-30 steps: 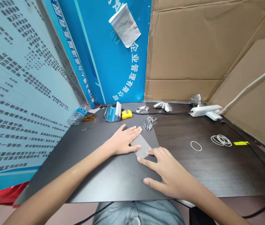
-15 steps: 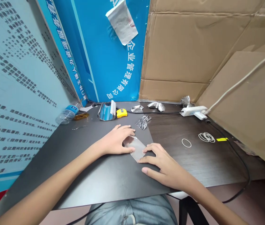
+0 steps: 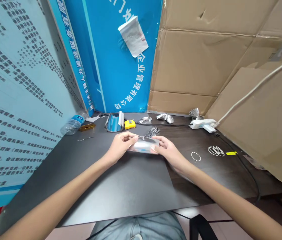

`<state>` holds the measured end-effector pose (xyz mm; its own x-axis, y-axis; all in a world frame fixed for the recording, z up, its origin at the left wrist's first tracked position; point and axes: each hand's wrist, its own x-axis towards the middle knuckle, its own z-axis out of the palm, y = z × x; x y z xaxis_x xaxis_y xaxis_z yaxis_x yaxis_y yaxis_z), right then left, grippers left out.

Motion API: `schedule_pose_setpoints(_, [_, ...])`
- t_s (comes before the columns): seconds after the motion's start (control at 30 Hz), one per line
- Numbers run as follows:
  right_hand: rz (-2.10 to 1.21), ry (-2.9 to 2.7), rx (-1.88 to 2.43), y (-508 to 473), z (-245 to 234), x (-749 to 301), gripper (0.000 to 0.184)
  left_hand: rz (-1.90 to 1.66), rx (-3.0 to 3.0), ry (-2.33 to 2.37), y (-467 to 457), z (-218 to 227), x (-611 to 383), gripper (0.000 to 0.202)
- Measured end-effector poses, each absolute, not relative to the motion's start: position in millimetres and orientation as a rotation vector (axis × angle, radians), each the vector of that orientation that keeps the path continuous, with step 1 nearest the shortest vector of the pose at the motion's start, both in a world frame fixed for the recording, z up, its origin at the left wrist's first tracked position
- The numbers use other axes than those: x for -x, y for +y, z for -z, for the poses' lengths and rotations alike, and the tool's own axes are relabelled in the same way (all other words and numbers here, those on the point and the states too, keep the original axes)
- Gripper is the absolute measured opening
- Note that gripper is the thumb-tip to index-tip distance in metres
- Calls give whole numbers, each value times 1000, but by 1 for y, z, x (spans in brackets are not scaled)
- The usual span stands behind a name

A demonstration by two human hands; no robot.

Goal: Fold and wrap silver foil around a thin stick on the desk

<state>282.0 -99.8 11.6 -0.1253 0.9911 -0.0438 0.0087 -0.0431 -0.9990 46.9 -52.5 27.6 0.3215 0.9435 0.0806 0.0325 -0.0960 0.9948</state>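
A shiny silvery film sheet (image 3: 144,145) is stretched between my two hands above the dark desk. My left hand (image 3: 123,146) pinches its left end, thumb on top. At the right end, my right hand (image 3: 165,150) grips it the same way, with the thumb on its face and the fingers behind. The sheet bows slightly and catches the light. Just beyond it lies a bundle of thin silvery strips (image 3: 152,131), partly hidden by the sheet.
A yellow tape measure (image 3: 130,124) and a curved blue reflective sheet (image 3: 114,122) stand behind. Further right are fanned foil pieces (image 3: 165,118), a white power strip (image 3: 202,123) and white rubber bands (image 3: 216,151). A plastic bottle (image 3: 73,124) lies at the left by the blue board.
The film sheet has come up off the desk and turned to lie crosswise. Both hands have closed on its ends, where before they rested on it with fingers spread.
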Motion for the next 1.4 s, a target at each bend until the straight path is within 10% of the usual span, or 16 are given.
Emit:
schedule_pose_setpoints(0.27, [-1185,-1412,1103,-63,-23,-270,32,-789,-1753,999,-54,-29,-38,28])
schedule_pose_setpoints(0.53, [-1734,-819,780,-78,-18,-264,40,-921,-1366,862,-70,-28,-54,43])
schedule_pose_setpoints(1.4, [-1779,-1081,593,-96,-12,-244,44,-996,-1311,835,-86,-8,-71,43])
